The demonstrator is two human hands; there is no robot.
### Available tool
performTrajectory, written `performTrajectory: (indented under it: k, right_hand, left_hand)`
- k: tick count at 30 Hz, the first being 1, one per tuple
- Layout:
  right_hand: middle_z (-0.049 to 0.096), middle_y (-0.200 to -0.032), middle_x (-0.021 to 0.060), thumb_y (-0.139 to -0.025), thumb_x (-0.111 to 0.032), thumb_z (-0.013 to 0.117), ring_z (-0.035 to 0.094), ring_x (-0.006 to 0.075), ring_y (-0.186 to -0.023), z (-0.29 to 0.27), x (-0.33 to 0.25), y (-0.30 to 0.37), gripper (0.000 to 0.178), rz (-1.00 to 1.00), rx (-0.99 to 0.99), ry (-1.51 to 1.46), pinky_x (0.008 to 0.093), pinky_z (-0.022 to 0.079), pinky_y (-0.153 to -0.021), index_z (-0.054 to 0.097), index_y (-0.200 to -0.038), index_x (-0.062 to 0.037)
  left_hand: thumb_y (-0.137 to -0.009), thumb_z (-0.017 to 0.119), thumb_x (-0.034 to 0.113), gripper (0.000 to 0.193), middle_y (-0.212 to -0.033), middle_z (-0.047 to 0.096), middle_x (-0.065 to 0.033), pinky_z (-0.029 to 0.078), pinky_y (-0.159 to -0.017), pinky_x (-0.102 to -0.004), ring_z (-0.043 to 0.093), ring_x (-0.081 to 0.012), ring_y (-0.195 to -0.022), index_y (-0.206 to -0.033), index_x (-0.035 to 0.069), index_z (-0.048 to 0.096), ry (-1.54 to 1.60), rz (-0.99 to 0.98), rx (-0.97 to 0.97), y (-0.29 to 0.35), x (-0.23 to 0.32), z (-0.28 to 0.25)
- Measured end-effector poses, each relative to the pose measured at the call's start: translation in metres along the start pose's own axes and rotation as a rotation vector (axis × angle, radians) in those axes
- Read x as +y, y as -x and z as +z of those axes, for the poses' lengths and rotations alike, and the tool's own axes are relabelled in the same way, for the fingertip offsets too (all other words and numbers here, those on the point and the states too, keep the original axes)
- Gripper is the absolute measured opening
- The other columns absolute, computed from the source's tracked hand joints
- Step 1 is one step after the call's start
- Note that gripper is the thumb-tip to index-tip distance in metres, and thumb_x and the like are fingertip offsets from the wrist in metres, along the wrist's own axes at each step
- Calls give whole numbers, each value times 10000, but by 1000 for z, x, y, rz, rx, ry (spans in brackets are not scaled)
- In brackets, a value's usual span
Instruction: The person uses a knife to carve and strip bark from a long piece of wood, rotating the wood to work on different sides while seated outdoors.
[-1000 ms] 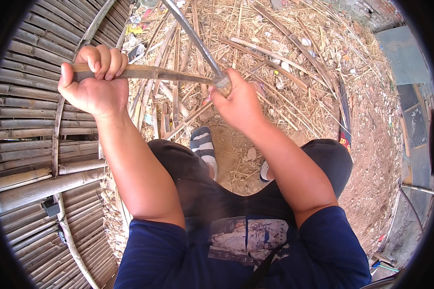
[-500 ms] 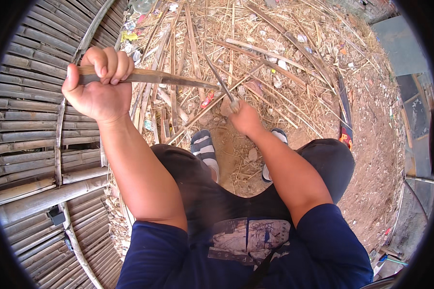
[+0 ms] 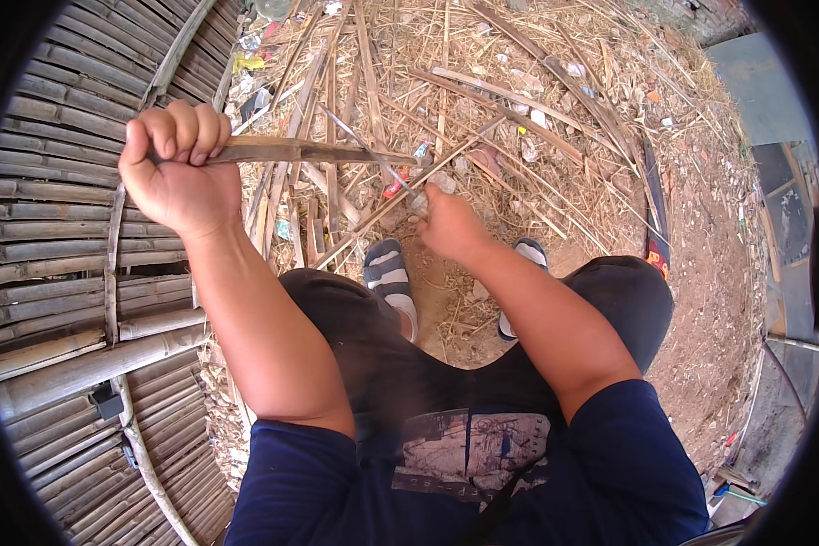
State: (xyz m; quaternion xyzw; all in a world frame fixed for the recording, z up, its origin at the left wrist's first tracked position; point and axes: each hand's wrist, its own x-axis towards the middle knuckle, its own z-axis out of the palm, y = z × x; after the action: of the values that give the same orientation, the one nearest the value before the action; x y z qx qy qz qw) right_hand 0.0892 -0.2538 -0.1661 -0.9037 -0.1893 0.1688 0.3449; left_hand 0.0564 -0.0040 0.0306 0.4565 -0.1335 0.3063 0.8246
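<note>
My left hand [image 3: 182,168] is raised at the left with its fingers wrapped round one end of a split bamboo strip [image 3: 300,151]. The strip points to the right, its far end just above my right hand [image 3: 450,223]. That hand is closed round the handle of a thin-bladed knife [image 3: 366,146]. The blade slants up and to the left and crosses the strip near its free end. Whether the edge touches the bamboo I cannot tell. Most of the handle is hidden in my fist.
Bamboo slats make up a wall [image 3: 64,227] close at my left. Loose bamboo strips [image 3: 537,123], straw and scraps of litter cover the ground ahead. A long dark tool with a red-and-yellow end [image 3: 657,259] lies by my right knee. Grey sheets [image 3: 760,86] stand at the far right.
The knife has swung to the left, from pointing steeply up to lying across the strip. My left hand's fingers have curled tighter round the bamboo.
</note>
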Motion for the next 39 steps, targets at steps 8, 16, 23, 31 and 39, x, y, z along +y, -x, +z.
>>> performTrajectory:
  k: [8,16,23,31,39]
  right_hand:
    - [659,-740,165,-819,-160,727,665,309,-709,-76,-68,8,349,-33,41,-347,416,512,-672,604,-1116,-22]
    - [684,-995,262,-814,-151,676,680,414,-960,-4,22,-13,385,84,-49,-23,477,537,-828,584,-1158,-6]
    - [699,-905,173,-800,-188,725,684,319,-808,-24,12,-18,375,6,58,-256,413,523,-753,612,-1115,-19]
    - [688,-882,232,-813,-134,696,686,382,-833,12,-22,-3,400,-160,149,-366,435,536,-757,574,-1159,26]
    - [681,-868,229,-825,-146,694,693,361,-819,-23,-19,-12,382,-2,-29,-133,440,545,-757,576,-1146,23]
  left_hand:
    - [-1048,431,436,517,-572,282,15,211,-546,-302,203,-120,-532,-639,132,343,32,-41,-191,-4,-1,-2]
    - [-1044,437,352,469,-569,277,22,207,-542,-312,205,-121,-531,-632,149,341,66,-97,-207,-3,-6,4]
    - [-1023,485,352,462,-565,282,28,197,-543,-316,202,-118,-529,-631,147,354,26,-102,-228,-8,-17,23]
    - [-1007,487,344,455,-572,258,16,199,-543,-307,205,-130,-542,-634,154,306,-46,-41,-22,-5,-10,21]
    - [-1007,498,339,453,-572,260,12,205,-543,-312,211,-130,-538,-642,144,312,-63,-15,0,-7,-12,6]
